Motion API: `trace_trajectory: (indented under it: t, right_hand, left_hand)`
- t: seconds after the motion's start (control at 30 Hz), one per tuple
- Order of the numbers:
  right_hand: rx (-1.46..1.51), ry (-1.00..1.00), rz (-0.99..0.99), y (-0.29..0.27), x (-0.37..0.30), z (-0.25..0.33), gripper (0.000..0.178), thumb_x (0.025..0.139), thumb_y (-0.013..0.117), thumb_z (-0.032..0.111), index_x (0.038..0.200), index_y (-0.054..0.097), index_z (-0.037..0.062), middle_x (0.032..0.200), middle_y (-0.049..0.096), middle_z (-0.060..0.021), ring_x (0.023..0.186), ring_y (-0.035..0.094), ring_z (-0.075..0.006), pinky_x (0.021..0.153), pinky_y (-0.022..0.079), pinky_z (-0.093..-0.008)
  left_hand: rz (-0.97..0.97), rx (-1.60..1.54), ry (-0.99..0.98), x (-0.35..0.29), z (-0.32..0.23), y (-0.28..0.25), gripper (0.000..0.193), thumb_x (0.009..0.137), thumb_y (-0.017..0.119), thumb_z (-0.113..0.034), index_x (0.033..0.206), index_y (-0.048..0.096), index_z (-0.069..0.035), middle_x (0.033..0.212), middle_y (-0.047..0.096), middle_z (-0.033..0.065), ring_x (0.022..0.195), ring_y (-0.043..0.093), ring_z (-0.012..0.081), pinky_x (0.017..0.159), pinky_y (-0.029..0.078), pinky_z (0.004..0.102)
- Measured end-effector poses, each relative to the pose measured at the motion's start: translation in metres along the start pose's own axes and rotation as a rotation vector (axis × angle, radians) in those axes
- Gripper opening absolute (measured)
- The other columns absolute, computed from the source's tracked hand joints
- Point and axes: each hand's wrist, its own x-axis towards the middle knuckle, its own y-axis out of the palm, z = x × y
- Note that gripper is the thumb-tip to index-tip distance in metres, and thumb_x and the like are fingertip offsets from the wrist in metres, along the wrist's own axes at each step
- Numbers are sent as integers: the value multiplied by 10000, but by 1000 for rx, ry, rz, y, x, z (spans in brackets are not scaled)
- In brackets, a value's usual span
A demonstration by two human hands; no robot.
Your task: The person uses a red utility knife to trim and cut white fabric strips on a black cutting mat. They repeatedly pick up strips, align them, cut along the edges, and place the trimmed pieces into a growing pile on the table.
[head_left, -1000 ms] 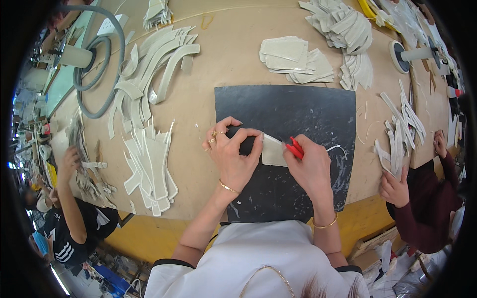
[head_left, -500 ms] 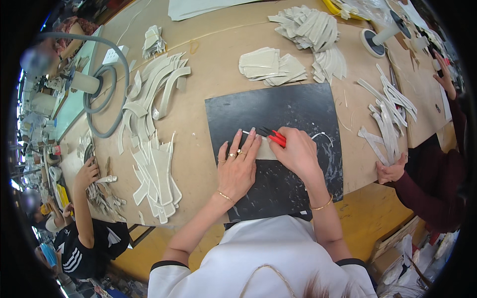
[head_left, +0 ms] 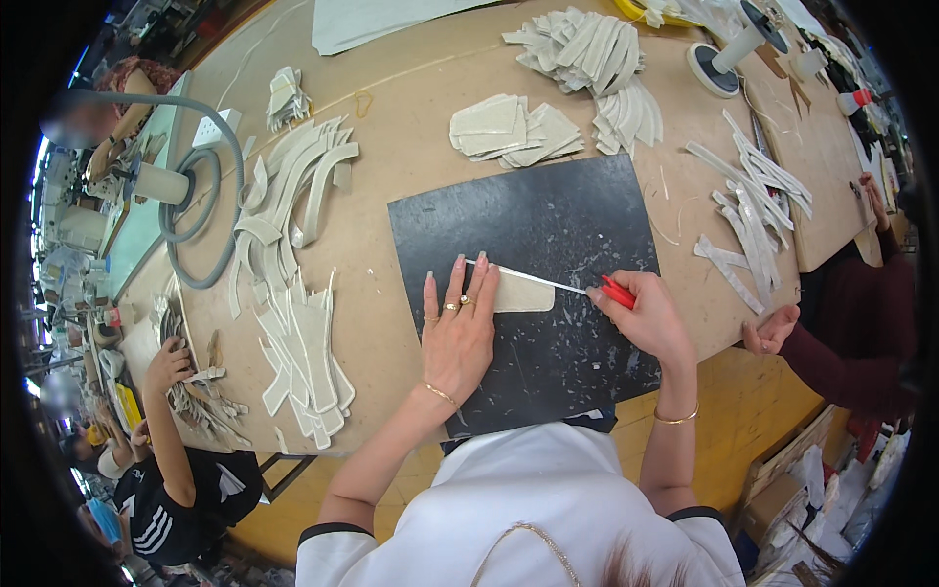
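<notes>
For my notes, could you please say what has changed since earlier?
The left hand went from pinching to lying flat on the beige tapered piece. The right hand moved rightward off it; a thin white strip stretches between both hands. The right still holds the red-handled tool; the piece stays on the black rectangular mat.

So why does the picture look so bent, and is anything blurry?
All in the head view: the fisheye lens bends straight edges toward the rim, leaving black corners; the left hand and the pale piece under it look fairly sharp; clutter at far left looks soft; shadows on the dark mat are hard to tell.
</notes>
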Motion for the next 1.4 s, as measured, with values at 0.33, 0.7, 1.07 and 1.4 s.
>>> trace_trajectory:
  t: [0.33,0.7,1.07,1.4]
  right_hand:
    - [127,-170,-137,-7,-4,36,321,860,723,190,708,545,-30,565,469,-162,497,409,-272,515,360,-379]
    - [12,-193,-154,-9,-10,24,375,884,730,131,647,468,5,560,349,-6,551,297,-91,485,282,-299]
    - [20,6,-166,3,-17,-11,410,885,744,171,637,457,15,551,324,-5,548,291,-101,489,276,-305]
    - [-71,1,-174,5,-18,-9,377,861,752,166,643,490,5,530,363,-57,514,312,-155,492,302,-335]
  left_hand:
    - [119,-108,-2,1,-2,-9,605,949,566,-301,1510,379,-169,1597,298,122,1482,264,295,1177,33,621]
    - [167,-99,21,0,-1,-11,688,916,562,-557,1513,399,-256,1609,247,167,1485,238,343,1156,67,644]
    - [150,-169,-57,3,-6,-14,879,912,548,-589,1534,271,-33,1593,295,158,1496,232,295,1154,44,649]
    - [156,-100,-70,4,-13,-8,794,904,553,-594,1524,360,-136,1581,293,204,1477,233,382,1132,132,651]
